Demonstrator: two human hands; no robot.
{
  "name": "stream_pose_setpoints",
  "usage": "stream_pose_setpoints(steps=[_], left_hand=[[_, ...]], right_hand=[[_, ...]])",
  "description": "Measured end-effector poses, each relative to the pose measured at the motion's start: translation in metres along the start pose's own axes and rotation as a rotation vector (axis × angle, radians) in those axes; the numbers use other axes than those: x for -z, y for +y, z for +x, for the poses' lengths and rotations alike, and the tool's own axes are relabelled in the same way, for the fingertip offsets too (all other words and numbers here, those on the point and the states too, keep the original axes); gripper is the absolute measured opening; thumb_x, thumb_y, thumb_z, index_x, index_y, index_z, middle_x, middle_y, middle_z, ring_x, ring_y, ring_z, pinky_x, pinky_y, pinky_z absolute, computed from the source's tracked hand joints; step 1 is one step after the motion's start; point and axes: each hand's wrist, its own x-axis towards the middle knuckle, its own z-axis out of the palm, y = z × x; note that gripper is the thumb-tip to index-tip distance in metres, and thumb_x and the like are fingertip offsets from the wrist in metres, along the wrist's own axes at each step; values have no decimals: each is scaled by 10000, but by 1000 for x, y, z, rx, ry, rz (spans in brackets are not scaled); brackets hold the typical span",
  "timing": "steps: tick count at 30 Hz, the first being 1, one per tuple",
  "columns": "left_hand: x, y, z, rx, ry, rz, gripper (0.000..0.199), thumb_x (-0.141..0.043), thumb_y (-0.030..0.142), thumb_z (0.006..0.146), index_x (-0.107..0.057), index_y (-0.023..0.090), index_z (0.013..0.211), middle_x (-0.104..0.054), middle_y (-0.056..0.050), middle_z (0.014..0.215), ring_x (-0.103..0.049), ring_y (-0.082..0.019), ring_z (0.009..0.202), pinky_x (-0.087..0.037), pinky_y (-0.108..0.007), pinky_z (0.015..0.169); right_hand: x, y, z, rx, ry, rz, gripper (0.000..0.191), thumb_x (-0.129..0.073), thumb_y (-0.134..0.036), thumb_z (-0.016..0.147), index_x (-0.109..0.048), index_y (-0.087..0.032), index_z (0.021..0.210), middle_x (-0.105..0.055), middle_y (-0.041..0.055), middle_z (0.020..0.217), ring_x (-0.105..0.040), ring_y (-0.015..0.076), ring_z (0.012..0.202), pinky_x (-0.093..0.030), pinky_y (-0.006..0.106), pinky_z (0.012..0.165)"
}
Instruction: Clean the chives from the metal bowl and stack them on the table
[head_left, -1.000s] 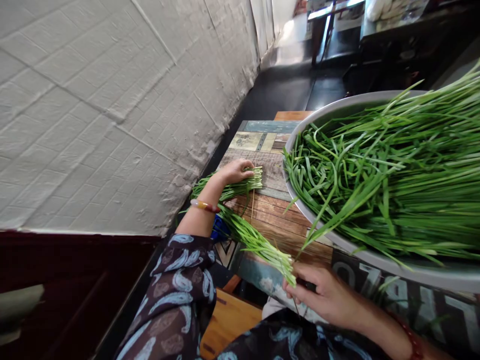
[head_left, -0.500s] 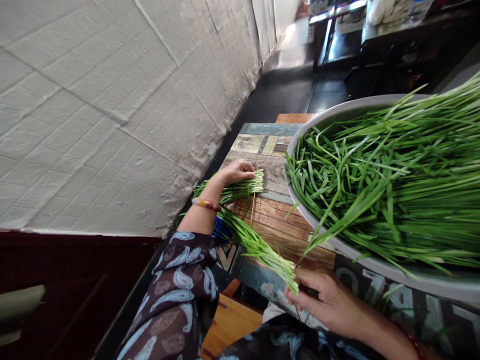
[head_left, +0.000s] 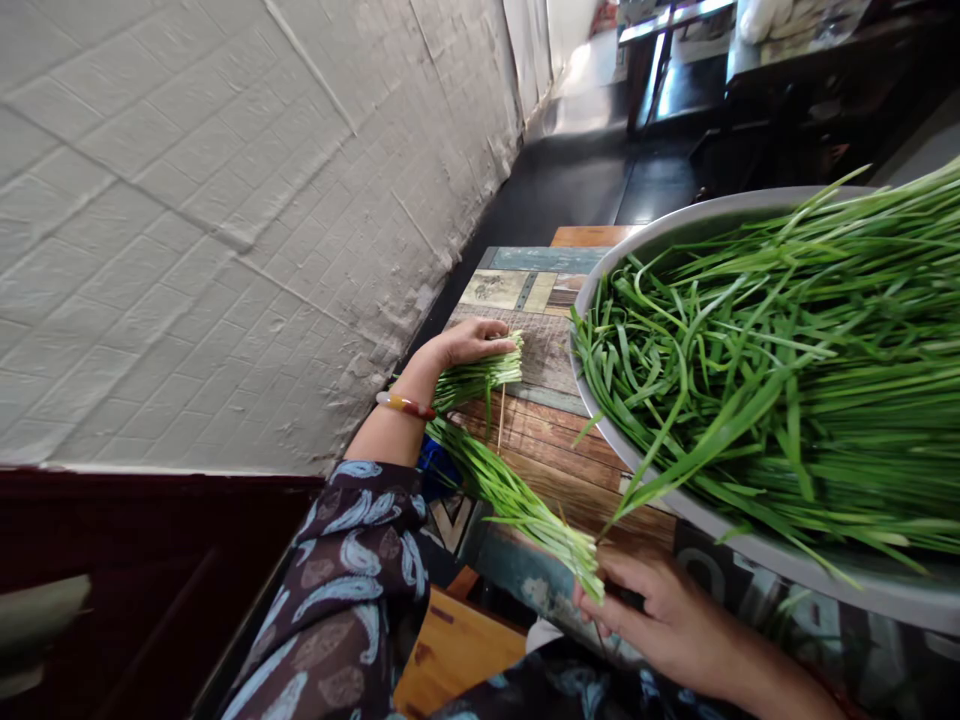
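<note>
The wood-patterned tabletop [head_left: 555,420] carries a broad basin [head_left: 840,590] on the right, heaped with garlic chives [head_left: 795,390]. Left of it lie two chive bundles. The near bundle [head_left: 517,500] slants from far left to near right, its pale stem ends at the right hand [head_left: 660,610], much the nearer hand to those ends. The far bundle [head_left: 486,375] runs roughly left to right, stem ends rightward, under the left hand [head_left: 472,345]; whether that grip is clenched I cannot tell. The right grip looks pinched on a thin strand [head_left: 599,632].
</note>
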Motion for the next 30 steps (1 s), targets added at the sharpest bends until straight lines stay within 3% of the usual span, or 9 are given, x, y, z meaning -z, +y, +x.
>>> stream_pose_setpoints(steps=[5, 8, 11, 13, 16, 18, 22, 26, 30], left_hand=[[13, 12, 25, -67, -35, 164, 326, -600, 494, 837, -681, 179, 835, -613, 12, 733, -536, -140, 715, -392, -247, 673], [1, 17, 45, -33, -16, 317, 266, -676, 438, 806, -711, 194, 906, -686, -16, 832, -583, -165, 786, -419, -255, 724], [-16, 19, 50, -69, 118, 415, 290, -710, 367, 802, -704, 176, 1021, -698, -71, 992, -604, -199, 893, -452, -291, 814], [-21, 21, 38, -87, 280, 427, 295, -686, 307, 826, -686, 152, 1077, -679, -104, 1059, -603, -216, 947, -458, -323, 870], [-26, 26, 0, -60, 496, 412, 188, -594, 277, 893, -686, 132, 969, -666, -106, 952, -596, -222, 901, -455, -340, 854], [-36, 32, -31, -34, 471, 388, 215, -565, 315, 921, -681, 153, 840, -652, -79, 839, -590, -215, 828, -443, -324, 780], [-74, 45, -73, 85, 259, 316, 259, -651, 385, 869, -665, 186, 705, -646, -43, 729, -567, -184, 697, -387, -291, 654], [-106, 50, -79, 157, 363, 211, 181, -727, 294, 767, -628, 193, 654, -631, -21, 685, -536, -166, 648, -345, -278, 615], [-105, 48, -77, 177, 494, 143, 162, -587, 221, 817, -586, 184, 660, -589, -4, 640, -518, -147, 610, -346, -264, 597]], right_hand=[[0, 0, -1, -9, -13, 6, 232, -522, -272, 980, -618, -187, 787, -641, -3, 730, -605, 142, 723, -419, 232, 684], [-1, 1, 1, 10, -10, 14, 231, -531, -254, 973, -610, -190, 766, -633, -10, 714, -597, 134, 700, -416, 229, 674], [-1, 1, 2, 28, 13, 22, 249, -540, -277, 975, -597, -189, 750, -623, -11, 687, -590, 132, 675, -415, 233, 667], [0, 1, 3, 48, 27, 21, 262, -538, -289, 973, -591, -186, 738, -621, -6, 673, -593, 137, 667, -418, 241, 666], [0, 0, 4, 77, 41, 37, 279, -529, -314, 971, -594, -181, 734, -623, 4, 660, -600, 145, 654, -428, 248, 659], [-1, -1, 4, 73, 40, 64, 282, -532, -329, 967, -597, -179, 737, -632, 7, 658, -603, 146, 642, -435, 247, 652], [-3, -1, 4, 53, 26, 94, 271, -545, -341, 957, -606, -175, 751, -641, 7, 653, -610, 145, 625, -449, 247, 653], [-4, 2, 3, 63, 16, 114, 256, -539, -344, 955, -623, -167, 790, -654, 9, 695, -616, 136, 598, -455, 238, 621], [-6, 5, 3, 80, 28, 88, 248, -544, -324, 951, -627, -163, 780, -656, 8, 698, -617, 130, 597, -465, 235, 632]])
